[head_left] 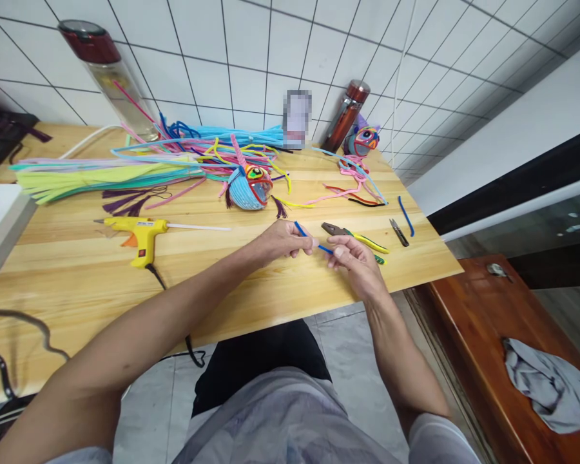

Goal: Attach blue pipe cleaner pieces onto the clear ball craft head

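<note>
Between my two hands runs a short dark blue pipe cleaner (325,248), held just above the wooden table. My left hand (292,240) pinches it near one end, with a tip sticking up past the fingers. The other end sits between the thumb and fingers of my right hand (355,261). Behind my right hand lie pliers (367,242) with yellow and green handles, partly hidden by it. Beyond my left hand stands a light blue figure (249,188) wound from pipe cleaners, with a pink horn, one eye and purple tassels.
A yellow glue gun (142,237) with a white glue stick lies left. Bundles of pipe cleaners (111,177) cover the back. Small snips (399,232) and a blue pipe cleaner (406,216) lie right. A glass bottle (111,77), a red flask (347,116) and a second figure (362,138) stand by the wall.
</note>
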The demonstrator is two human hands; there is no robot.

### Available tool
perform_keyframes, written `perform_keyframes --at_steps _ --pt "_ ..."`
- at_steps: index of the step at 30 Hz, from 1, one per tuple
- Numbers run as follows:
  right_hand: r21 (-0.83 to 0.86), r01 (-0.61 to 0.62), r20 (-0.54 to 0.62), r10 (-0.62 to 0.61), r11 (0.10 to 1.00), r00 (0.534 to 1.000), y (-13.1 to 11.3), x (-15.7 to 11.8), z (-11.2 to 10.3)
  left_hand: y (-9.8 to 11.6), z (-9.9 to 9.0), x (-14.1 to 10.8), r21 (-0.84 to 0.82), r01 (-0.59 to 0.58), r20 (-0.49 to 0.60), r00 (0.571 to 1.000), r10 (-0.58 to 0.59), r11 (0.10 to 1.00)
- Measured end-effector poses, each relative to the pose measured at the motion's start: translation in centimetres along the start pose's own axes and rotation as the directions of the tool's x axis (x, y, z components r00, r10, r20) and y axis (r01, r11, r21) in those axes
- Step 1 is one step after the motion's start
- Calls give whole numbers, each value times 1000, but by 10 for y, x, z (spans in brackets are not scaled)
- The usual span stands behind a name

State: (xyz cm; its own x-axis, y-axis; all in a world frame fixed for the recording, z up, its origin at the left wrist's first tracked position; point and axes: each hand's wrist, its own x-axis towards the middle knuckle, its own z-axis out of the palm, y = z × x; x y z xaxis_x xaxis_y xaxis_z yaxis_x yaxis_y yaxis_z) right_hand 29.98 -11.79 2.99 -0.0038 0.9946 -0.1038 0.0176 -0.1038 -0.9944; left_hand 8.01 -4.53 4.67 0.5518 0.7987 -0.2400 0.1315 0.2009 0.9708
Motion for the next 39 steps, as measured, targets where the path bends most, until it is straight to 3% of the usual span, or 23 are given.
perform_keyframes --at_steps 5,11,18,23,30,39 --pt "107 13 -118 -1 994 993 10 -5 5 -4 0 4 -23 -7 -99 995 5 1000" --pt "-28 57 -191 -61 998 980 12 -5 12 -4 3 3 -8 -18 -60 998 17 1000" --pt "-13 77 -195 -78 997 978 13 -3 13 0 4 -2 27 4 -19 1000 -3 1000" --pt "112 72 -196 -49 991 979 16 -2 14 1 5 -1 -14 13 -41 999 -13 1000" --pt "150 67 -199 -36 986 979 17 -3 17 -2 4 -1 -56 5 -64 998 -9 998" --pt "61 67 -202 -53 996 978 16 -1 22 0 6 -1 3 24 -68 997 -23 1000"
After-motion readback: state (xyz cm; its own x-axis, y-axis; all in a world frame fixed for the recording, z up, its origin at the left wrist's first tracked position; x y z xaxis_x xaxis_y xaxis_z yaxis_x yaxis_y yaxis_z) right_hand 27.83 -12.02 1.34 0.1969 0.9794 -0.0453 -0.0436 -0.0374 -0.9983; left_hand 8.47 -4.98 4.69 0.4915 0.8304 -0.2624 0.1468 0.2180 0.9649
